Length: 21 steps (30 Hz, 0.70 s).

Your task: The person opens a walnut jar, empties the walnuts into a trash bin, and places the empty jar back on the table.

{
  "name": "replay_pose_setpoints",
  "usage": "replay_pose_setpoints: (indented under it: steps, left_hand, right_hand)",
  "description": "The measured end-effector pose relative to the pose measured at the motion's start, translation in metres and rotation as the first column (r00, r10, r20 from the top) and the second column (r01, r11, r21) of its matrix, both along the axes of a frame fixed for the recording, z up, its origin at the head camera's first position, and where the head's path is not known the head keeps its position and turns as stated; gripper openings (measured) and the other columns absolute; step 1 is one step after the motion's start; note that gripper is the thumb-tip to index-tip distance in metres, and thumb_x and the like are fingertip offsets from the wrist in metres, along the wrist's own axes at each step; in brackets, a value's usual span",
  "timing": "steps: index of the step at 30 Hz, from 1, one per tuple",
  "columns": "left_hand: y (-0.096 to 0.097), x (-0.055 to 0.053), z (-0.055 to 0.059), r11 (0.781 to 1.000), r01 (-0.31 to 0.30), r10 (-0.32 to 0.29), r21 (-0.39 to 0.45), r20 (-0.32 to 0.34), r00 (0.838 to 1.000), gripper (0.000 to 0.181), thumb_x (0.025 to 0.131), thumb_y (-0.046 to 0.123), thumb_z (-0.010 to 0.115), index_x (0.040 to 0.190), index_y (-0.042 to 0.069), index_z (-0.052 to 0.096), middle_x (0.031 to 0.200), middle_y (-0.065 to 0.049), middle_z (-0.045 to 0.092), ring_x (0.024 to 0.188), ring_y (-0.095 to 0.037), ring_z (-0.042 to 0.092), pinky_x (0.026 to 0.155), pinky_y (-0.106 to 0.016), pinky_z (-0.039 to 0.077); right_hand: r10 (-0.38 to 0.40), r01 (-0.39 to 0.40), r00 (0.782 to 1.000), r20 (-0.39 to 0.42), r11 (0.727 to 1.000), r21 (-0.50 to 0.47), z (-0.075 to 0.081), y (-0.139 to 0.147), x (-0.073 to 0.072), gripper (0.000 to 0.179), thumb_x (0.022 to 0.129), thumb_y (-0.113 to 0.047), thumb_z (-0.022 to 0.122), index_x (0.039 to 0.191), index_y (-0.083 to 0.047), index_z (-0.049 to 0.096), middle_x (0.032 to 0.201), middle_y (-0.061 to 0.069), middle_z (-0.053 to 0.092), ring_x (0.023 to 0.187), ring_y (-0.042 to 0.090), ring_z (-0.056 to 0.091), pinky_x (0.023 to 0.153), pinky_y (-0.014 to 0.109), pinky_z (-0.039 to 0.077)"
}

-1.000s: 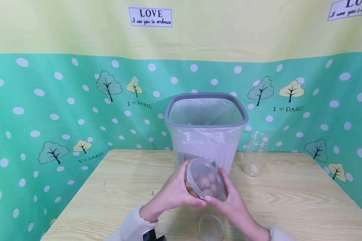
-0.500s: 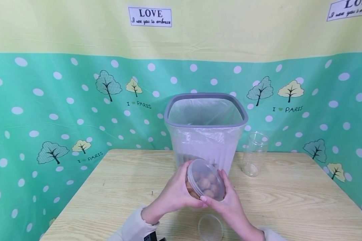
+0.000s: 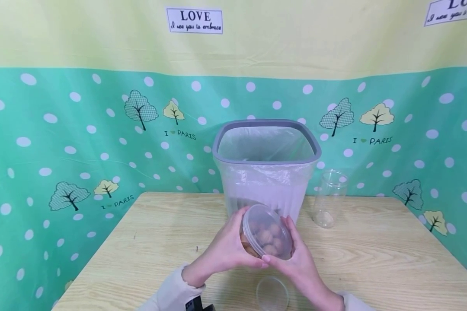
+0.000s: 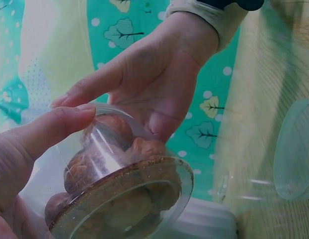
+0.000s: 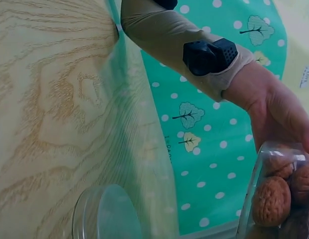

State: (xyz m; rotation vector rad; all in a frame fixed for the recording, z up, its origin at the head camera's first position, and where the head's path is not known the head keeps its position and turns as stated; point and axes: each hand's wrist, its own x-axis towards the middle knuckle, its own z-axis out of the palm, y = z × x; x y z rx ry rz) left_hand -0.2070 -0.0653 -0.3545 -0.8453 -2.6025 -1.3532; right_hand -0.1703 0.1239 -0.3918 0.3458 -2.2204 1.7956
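Observation:
Both hands hold a squat clear plastic jar [image 4: 167, 172] of walnuts [image 5: 271, 201] in front of the bin. It is tilted, with its frosted lid [image 3: 267, 231] facing up toward the head camera. My left hand [image 3: 227, 246] wraps the jar's left side. My right hand [image 3: 301, 257] grips the right side, its thumb at the lid's lower edge, close to the left thumb. The left wrist view shows brown walnuts through the jar's wall and base. Most of the right fingers are hidden behind the jar in the head view.
A white bin [image 3: 264, 181] with a grey rim and a clear liner stands behind the hands. Right of it is a tall clear jar [image 3: 330, 201], lidless. A round clear lid [image 3: 272, 293] lies near the front of the wooden table [image 3: 389, 259]. Patterned cloth [image 3: 187, 164] hangs behind.
The hands and the walnut jar stay in nearly the same place, with only very slight shifts. The lid remains on the jar.

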Motion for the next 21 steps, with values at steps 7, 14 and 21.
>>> replay_pose_setpoints:
  steps: [7,14,21]
  left_hand:
    - [-0.001,-0.002,-0.002,1.000,0.023,-0.023,0.014,0.014,1.000,0.119,0.048,0.043,0.091,0.144,0.012,0.028,0.134,-0.005,0.044,0.119,-0.023,0.047,0.099,-0.049,0.039]
    - [-0.003,-0.002,-0.001,0.999,0.045,-0.046,0.013,0.026,0.999,0.119,0.048,0.040,0.092,0.144,0.011,0.028,0.135,-0.006,0.044,0.119,-0.023,0.047,0.099,-0.049,0.039]
    - [-0.007,-0.002,0.000,0.997,0.082,-0.082,0.018,0.049,0.995,0.116,0.049,0.035,0.092,0.144,0.010,0.029,0.134,-0.004,0.046,0.119,-0.022,0.048,0.100,-0.047,0.039]
  right_hand:
    - [0.042,-0.042,0.999,-0.019,0.999,0.026,0.000,0.005,0.000,0.108,0.067,-0.007,0.082,0.149,0.003,0.011,0.151,0.020,0.027,0.138,0.039,0.021,0.098,0.003,0.022]
    - [0.097,-0.094,0.990,-0.099,0.995,0.034,-0.004,0.009,-0.004,0.109,0.065,-0.004,0.081,0.149,0.003,0.012,0.151,0.022,0.027,0.138,0.021,0.020,0.102,0.004,0.020]
    - [0.152,-0.147,0.979,-0.135,0.988,0.042,-0.005,0.013,-0.005,0.111,0.065,-0.003,0.082,0.149,0.002,0.011,0.150,0.023,0.026,0.134,0.002,0.023,0.103,0.006,0.022]
